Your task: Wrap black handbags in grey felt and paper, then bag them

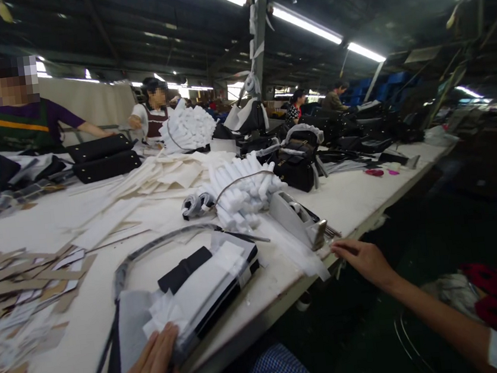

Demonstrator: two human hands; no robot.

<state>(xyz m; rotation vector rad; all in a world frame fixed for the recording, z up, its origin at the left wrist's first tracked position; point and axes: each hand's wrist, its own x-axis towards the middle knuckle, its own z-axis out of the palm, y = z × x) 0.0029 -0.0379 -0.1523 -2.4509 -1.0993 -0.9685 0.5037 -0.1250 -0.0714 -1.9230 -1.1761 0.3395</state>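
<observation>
A black handbag (225,300), partly covered in white paper (214,280), lies on the table in front of me, its wrapped strap (164,238) looping out behind. My left hand (148,368) is closed over the bag's near left end, its fingers pressing the folded paper and the thumb side against the bag's edge. At the table's edge, my right hand (367,263) pinches thumb and fingertips together just beside the toothed end of a grey tape dispenser (295,220). What is between those fingertips is too small to make out.
A banded bundle of white rolls (244,190) stands behind the dispenser, another bundle (188,127) farther back. Cardboard strips (30,277) cover the left side, and paper sheets (162,175) the middle. More black bags (297,163) stand beyond. Co-workers (11,117) work across the table.
</observation>
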